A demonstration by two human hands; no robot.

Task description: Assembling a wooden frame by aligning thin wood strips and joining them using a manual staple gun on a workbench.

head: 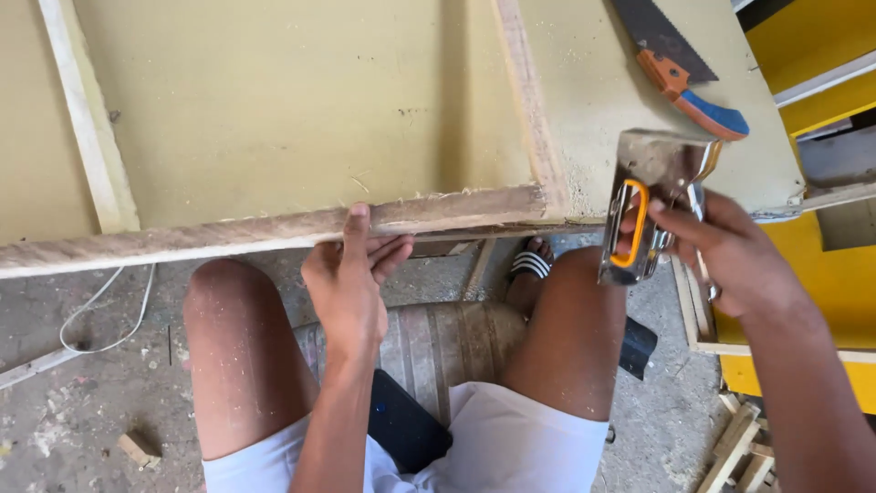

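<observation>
My left hand (351, 274) grips the front edge of a rough wooden batten (228, 233) that runs along the near side of a yellowish panel (292, 100), thumb on top and fingers curled under. My right hand (721, 246) holds a metal staple gun (652, 205) with an orange lever, lifted just off the panel's right corner. The gun's head is near the end of the batten, apart from it. I sit on a wooden barrel-like seat (447, 338) with my bare knees under the panel.
A handsaw with an orange and blue handle (693, 82) lies on the panel at the top right. Another batten (87, 119) runs up the left side. Yellow boards (821, 55) stand at the right, wood offcuts (744, 452) and a white cable (100, 319) lie on the floor.
</observation>
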